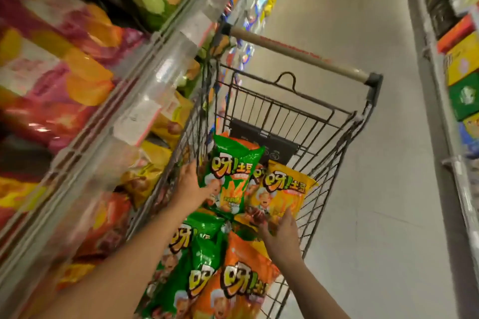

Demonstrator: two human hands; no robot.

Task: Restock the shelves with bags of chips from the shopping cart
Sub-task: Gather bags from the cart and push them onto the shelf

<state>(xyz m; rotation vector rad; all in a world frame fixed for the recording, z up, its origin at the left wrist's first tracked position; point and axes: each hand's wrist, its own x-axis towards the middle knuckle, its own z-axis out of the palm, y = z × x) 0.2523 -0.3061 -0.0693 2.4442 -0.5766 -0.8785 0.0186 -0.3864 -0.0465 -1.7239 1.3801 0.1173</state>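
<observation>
A wire shopping cart stands in the aisle, holding several chip bags in green, orange and yellow. My left hand grips a green bag by its left edge, thumb on the front, lifting it upright above the pile. My right hand holds a yellow bag by its lower edge, tilted up next to the green one. More green bags and an orange bag lie in the cart below. The shelves on the left carry rows of chip bags.
The cart's handle points away from me. A second shelf unit with coloured boxes lines the right side. Grey floor runs between the cart and that unit. Price-tag rails edge the left shelves close to the cart.
</observation>
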